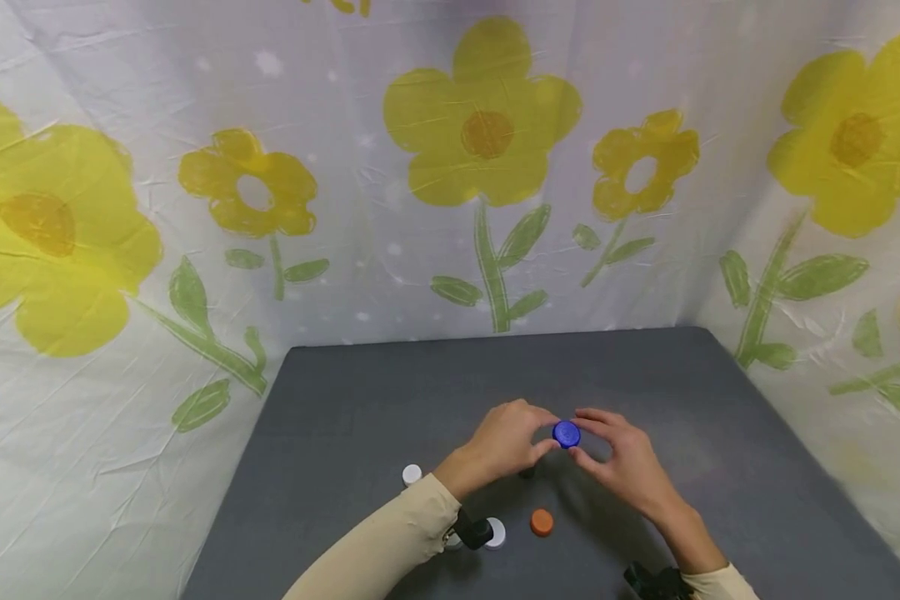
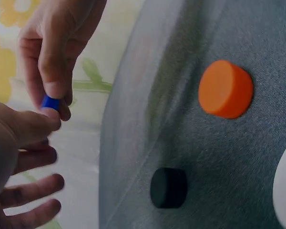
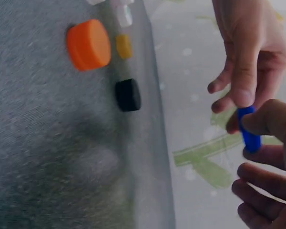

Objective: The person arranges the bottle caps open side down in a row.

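Observation:
A round blue bottle cap (image 1: 566,433) is held up above the dark table between both hands. On its left side, my left hand (image 1: 506,437) pinches the edge with thumb and forefinger. From the right, my right hand (image 1: 628,460) grips the opposite edge between thumb and fingertips. In the left wrist view the blue cap (image 2: 50,102) is mostly covered by fingertips. Seen edge-on in the right wrist view, the blue cap (image 3: 249,130) looks thin, with a thumb across it.
An orange cap (image 1: 542,522) lies on the table (image 1: 390,392) below the hands, near a black cap (image 2: 168,188). White caps lie to the left, one (image 1: 412,475) beside the left forearm and another (image 1: 496,533) by its wrist camera. A yellow cap (image 3: 124,46) is farther off. Flowered cloth surrounds the table.

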`<state>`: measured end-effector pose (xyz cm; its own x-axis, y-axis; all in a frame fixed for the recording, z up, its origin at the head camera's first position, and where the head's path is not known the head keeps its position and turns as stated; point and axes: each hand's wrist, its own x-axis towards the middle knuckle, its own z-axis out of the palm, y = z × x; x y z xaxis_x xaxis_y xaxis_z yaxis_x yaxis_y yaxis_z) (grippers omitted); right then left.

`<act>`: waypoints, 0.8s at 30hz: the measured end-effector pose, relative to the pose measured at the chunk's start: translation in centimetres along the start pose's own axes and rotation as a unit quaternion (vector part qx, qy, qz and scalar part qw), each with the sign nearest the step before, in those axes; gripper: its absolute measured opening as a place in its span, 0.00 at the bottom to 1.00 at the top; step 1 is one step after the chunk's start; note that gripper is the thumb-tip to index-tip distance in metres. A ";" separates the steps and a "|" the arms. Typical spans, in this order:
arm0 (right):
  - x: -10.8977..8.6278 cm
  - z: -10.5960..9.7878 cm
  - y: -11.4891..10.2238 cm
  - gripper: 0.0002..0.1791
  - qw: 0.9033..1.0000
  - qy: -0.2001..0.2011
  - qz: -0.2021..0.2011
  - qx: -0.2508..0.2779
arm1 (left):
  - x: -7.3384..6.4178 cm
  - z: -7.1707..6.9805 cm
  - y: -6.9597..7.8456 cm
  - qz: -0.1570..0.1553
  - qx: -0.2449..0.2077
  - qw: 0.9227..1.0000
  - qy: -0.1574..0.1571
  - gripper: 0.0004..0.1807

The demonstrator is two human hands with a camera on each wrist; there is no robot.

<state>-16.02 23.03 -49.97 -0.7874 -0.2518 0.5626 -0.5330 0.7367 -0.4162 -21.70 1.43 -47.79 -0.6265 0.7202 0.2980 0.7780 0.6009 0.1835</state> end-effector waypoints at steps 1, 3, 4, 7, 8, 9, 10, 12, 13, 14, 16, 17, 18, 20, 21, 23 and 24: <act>-0.1 0.2 0.2 0.22 1.000 -0.009 0.000 -0.004 | 0.1 0.3 0.0 0.000 0.016 1.000 -0.009 0.18; -0.4 0.7 0.6 0.21 1.000 -0.024 -0.001 -0.014 | 0.2 1.0 0.0 0.003 0.045 0.999 -0.024 0.16; -0.6 1.0 0.8 0.21 0.999 -0.028 -0.002 -0.019 | 0.2 1.3 0.1 0.004 0.059 0.998 -0.029 0.15; -1.1 1.9 1.4 0.21 0.999 -0.035 -0.001 -0.032 | 0.3 2.4 0.0 0.006 0.090 0.995 -0.042 0.10; -1.2 2.3 1.6 0.21 0.999 -0.035 -0.003 -0.035 | 0.4 2.7 0.0 0.007 0.098 0.994 -0.045 0.09; -1.3 2.5 1.7 0.21 0.999 -0.036 -0.002 -0.037 | 0.4 3.0 0.0 0.006 0.106 0.993 -0.048 0.08; -1.4 2.8 1.8 0.21 0.998 -0.039 0.001 -0.040 | 0.4 3.4 0.0 0.004 0.113 0.992 -0.053 0.08; -1.6 3.1 1.9 0.20 0.998 -0.048 0.009 -0.043 | 0.5 4.0 0.0 -0.004 0.123 0.990 -0.063 0.08; -1.7 3.3 2.0 0.20 0.997 -0.055 0.014 -0.044 | 0.5 4.3 0.1 -0.008 0.128 0.989 -0.068 0.08; -1.8 3.4 2.0 0.20 0.997 -0.063 0.019 -0.045 | 0.5 4.6 0.1 -0.010 0.134 0.988 -0.073 0.08; -2.0 3.6 2.1 0.19 0.995 -0.080 0.035 -0.048 | 0.5 5.1 0.3 -0.013 0.146 0.986 -0.083 0.09; -2.1 3.6 2.1 0.19 0.994 -0.089 0.042 -0.049 | 0.5 5.4 0.3 -0.015 0.150 0.985 -0.088 0.09; -2.1 3.7 2.2 0.19 0.993 -0.099 0.051 -0.049 | 0.5 5.7 0.4 -0.016 0.154 0.984 -0.092 0.09; -2.2 3.8 2.2 0.19 0.990 -0.114 0.064 -0.050 | 0.5 6.1 0.5 -0.020 0.162 0.982 -0.098 0.10; -2.2 3.8 2.2 0.19 0.989 -0.121 0.069 -0.052 | 0.5 6.2 0.6 -0.022 0.164 0.981 -0.101 0.10; -2.2 3.9 2.3 0.19 0.987 -0.131 0.074 -0.055 | 0.5 6.5 0.6 -0.028 0.167 0.980 -0.105 0.11; -2.3 4.0 2.3 0.19 0.986 -0.135 0.076 -0.057 | 0.5 6.6 0.6 -0.029 0.168 0.980 -0.106 0.12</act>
<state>-16.70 22.76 -55.05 -0.9176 -0.2795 0.2827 -0.3762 0.8406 -0.3898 -21.85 4.46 -53.67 -0.6928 0.7155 0.0894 0.7033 0.6979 -0.1357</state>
